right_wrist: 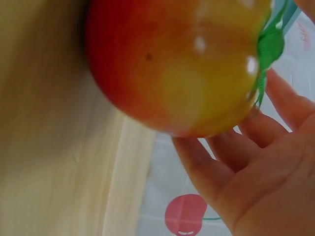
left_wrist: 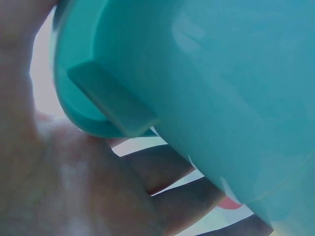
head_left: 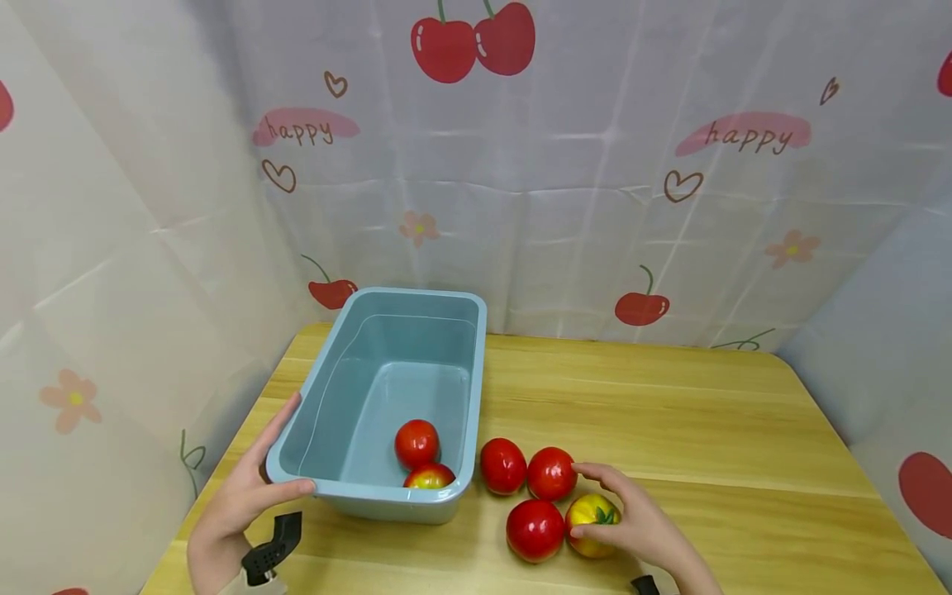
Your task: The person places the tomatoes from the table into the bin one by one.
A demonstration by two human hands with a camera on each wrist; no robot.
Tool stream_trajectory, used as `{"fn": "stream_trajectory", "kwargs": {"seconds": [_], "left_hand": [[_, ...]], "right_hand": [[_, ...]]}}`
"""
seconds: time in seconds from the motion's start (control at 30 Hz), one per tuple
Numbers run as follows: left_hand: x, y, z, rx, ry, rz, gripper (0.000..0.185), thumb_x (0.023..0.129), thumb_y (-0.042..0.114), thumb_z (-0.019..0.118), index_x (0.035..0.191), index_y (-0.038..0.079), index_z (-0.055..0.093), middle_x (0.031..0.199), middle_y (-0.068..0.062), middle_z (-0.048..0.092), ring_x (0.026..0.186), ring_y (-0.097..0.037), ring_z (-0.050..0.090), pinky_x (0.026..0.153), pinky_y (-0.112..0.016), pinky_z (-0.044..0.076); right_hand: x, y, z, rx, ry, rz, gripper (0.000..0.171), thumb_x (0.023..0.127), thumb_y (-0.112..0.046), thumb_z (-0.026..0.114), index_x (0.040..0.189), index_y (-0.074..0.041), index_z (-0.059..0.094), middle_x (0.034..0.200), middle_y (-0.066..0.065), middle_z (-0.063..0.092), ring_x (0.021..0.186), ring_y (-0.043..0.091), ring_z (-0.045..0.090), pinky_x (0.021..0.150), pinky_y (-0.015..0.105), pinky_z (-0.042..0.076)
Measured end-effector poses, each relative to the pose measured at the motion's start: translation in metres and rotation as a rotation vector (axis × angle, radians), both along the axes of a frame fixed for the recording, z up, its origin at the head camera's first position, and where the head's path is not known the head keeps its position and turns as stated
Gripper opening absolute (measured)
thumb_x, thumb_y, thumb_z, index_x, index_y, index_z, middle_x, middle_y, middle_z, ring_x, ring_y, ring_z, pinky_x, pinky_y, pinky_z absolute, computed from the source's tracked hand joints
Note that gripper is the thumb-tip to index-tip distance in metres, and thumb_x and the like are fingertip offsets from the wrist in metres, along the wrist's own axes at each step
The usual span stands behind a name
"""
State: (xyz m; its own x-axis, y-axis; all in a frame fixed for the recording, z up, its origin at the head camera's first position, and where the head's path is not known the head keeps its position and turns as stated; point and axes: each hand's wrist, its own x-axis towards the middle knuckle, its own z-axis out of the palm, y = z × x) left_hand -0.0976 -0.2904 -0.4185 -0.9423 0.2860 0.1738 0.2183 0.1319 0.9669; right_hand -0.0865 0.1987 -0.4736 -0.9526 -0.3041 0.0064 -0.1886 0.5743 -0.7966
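My left hand (head_left: 236, 496) holds the near left corner of a light blue plastic bin (head_left: 476, 397). Its thumb lies at the front rim, and the other fingers run along the outer wall (left_wrist: 236, 123). A red tomato (head_left: 416, 444) and a red-yellow one (head_left: 430, 477) lie inside at the near end. On the table, my right hand (head_left: 640, 521) spreads around a yellow tomato (head_left: 587, 512) with a green calyx and red underside. The thumb overlaps its front, while the index finger stands apart above it. In the right wrist view the fingers (right_wrist: 197, 162) are right at its side.
Beside the yellow tomato sit three red tomatoes: one nearest the bin (head_left: 502, 466), one behind (head_left: 552, 473) and one in front (head_left: 535, 530). The wooden table (head_left: 669, 397) is bordered by a cherry-printed curtain (head_left: 550, 207) at the back and sides.
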Motion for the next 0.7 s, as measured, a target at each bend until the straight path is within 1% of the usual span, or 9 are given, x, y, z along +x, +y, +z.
{"fn": "stream_trajectory", "kwargs": {"seconds": [0.17, 0.27, 0.43, 0.57, 0.7], "left_hand": [[0.0006, 0.0002, 0.0, -0.005, 0.001, 0.003, 0.097, 0.078, -0.013, 0.065, 0.152, 0.02, 0.011, 0.153, -0.013, 0.006, 0.119, -0.023, 0.036, 0.083, -0.029, 0.047], [0.0007, 0.0005, 0.0005, -0.009, 0.005, 0.005, 0.098, 0.077, -0.013, 0.065, 0.152, 0.02, 0.011, 0.153, -0.013, 0.006, 0.118, -0.022, 0.037, 0.083, -0.029, 0.047], [0.0007, 0.0008, 0.0009, -0.004, 0.016, 0.001, 0.098, 0.077, -0.013, 0.065, 0.152, 0.019, 0.011, 0.153, -0.013, 0.006, 0.119, -0.021, 0.036, 0.084, -0.028, 0.047], [0.0007, 0.0006, 0.0009, 0.002, 0.022, -0.008, 0.098, 0.077, -0.014, 0.064, 0.152, 0.019, 0.011, 0.153, -0.013, 0.005, 0.12, -0.021, 0.035, 0.084, -0.028, 0.047], [0.0003, 0.0006, 0.001, -0.004, 0.019, -0.003, 0.098, 0.077, -0.014, 0.064, 0.152, 0.019, 0.011, 0.153, -0.013, 0.005, 0.12, -0.021, 0.035, 0.083, -0.028, 0.047]], "right_hand": [[-0.0003, 0.0025, -0.0016, 0.015, -0.044, 0.028, 0.072, 0.069, -0.04, 0.081, 0.13, -0.016, 0.052, 0.129, 0.01, 0.053, 0.115, 0.038, 0.049, 0.092, 0.057, 0.039], [-0.0013, 0.0036, -0.0014, 0.023, -0.051, 0.041, 0.071, 0.07, -0.039, 0.081, 0.13, -0.014, 0.052, 0.127, 0.012, 0.054, 0.112, 0.035, 0.051, 0.09, 0.054, 0.041], [-0.0025, 0.0046, -0.0018, 0.035, -0.061, 0.045, 0.072, 0.07, -0.04, 0.08, 0.131, -0.015, 0.051, 0.125, 0.009, 0.055, 0.11, 0.03, 0.052, 0.088, 0.047, 0.043], [-0.0026, 0.0052, -0.0022, 0.02, -0.071, 0.049, 0.072, 0.071, -0.039, 0.08, 0.132, -0.015, 0.05, 0.122, 0.007, 0.057, 0.107, 0.028, 0.054, 0.088, 0.046, 0.044], [-0.0026, 0.006, -0.0014, -0.005, -0.086, 0.055, 0.071, 0.072, -0.036, 0.08, 0.133, -0.015, 0.049, 0.118, 0.006, 0.059, 0.104, 0.026, 0.055, 0.086, 0.042, 0.045]]}}
